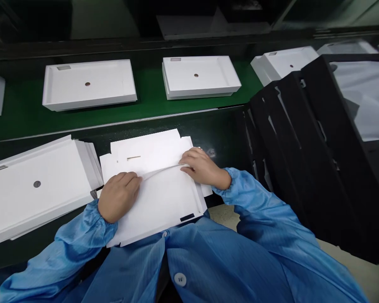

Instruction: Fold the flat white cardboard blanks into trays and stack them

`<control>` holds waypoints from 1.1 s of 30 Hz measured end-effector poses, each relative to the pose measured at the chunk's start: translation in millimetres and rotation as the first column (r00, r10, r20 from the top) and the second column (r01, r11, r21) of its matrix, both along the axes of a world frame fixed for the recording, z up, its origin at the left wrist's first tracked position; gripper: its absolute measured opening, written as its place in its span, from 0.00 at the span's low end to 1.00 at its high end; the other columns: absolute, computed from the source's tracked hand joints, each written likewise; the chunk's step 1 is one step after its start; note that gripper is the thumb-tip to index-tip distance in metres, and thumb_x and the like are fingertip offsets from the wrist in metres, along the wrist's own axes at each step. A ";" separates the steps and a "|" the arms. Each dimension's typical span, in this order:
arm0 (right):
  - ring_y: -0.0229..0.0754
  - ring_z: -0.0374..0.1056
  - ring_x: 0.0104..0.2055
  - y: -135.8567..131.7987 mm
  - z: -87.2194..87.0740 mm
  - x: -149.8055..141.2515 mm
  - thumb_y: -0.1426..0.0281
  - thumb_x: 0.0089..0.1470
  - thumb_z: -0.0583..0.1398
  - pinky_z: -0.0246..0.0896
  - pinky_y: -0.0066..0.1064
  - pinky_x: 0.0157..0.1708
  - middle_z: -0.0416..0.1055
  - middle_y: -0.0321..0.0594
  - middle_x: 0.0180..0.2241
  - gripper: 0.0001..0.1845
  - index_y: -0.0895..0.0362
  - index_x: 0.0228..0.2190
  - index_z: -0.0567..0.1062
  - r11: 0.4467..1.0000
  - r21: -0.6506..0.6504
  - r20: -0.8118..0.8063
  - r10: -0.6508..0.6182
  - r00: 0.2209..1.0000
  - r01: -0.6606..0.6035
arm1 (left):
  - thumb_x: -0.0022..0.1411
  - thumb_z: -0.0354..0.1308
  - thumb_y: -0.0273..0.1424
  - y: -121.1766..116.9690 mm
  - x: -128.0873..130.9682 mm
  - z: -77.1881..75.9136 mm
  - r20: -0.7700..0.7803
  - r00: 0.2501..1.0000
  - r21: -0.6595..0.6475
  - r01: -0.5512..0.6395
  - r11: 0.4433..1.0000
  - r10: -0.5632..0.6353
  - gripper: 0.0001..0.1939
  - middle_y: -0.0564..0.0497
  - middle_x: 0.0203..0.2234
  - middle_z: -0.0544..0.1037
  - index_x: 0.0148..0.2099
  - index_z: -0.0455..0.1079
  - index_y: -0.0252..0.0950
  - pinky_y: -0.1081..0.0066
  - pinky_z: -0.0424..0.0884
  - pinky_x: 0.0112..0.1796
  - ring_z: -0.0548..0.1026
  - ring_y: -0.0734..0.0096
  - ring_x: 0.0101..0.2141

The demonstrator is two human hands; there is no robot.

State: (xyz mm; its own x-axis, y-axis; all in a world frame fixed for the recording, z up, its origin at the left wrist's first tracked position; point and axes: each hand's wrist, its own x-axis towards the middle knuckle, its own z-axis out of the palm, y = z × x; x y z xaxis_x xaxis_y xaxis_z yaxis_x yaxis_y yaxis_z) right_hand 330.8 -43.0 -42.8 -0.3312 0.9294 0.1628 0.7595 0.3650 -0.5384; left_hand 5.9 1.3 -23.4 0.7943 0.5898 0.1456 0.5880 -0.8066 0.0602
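Observation:
A flat white cardboard blank (158,198) with notched corners lies before me, its near part resting against my blue smock. Across its middle runs a raised edge or fold, pinched between the thumb and fingers of my right hand (204,167). My left hand (120,195) is closed on the left part of that same edge, its fingertips partly hidden. Beyond the fold lies more white card (148,145) with a narrow slot; whether it is the same sheet I cannot tell. A small dark rectangular opening shows near the blank's lower right corner.
At my left sits a stack of white trays (60,172). More white trays (110,80) and a stacked pair (205,73) stand on the green belt (150,92) beyond the table edge. Large black boxes (290,122) lean in a row on the right, the nearest holding white sheet material.

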 end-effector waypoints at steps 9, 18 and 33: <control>0.51 0.65 0.44 -32.9 18.1 -18.1 0.61 0.66 0.58 0.57 0.41 0.45 0.75 0.48 0.40 0.16 0.60 0.35 0.79 0.955 0.091 0.450 0.212 0.868 -0.281 | 0.70 0.56 0.38 -34.8 -4.0 5.0 -0.077 0.996 0.012 0.051 0.999 -0.050 0.13 0.44 0.42 0.80 0.46 0.76 0.35 0.59 0.71 0.39 0.76 0.58 0.39; 0.51 0.64 0.39 -37.6 19.6 -41.5 0.49 0.65 0.55 0.55 0.41 0.41 0.73 0.49 0.40 0.33 0.63 0.56 0.73 0.975 0.028 0.545 0.169 0.821 -0.219 | 0.72 0.51 0.47 -42.0 4.4 1.2 -0.161 0.987 -0.020 -0.017 1.000 0.013 0.30 0.40 0.39 0.78 0.64 0.67 0.29 0.58 0.68 0.35 0.74 0.56 0.38; 0.48 0.65 0.41 -23.9 1.8 -42.1 0.57 0.68 0.54 0.60 0.38 0.40 0.75 0.48 0.41 0.23 0.63 0.50 0.75 0.949 0.083 0.404 0.247 0.881 -0.304 | 0.70 0.55 0.43 -28.1 15.5 -1.8 -0.140 0.989 -0.181 0.022 0.983 -0.048 0.22 0.40 0.43 0.75 0.55 0.73 0.31 0.58 0.70 0.40 0.74 0.56 0.42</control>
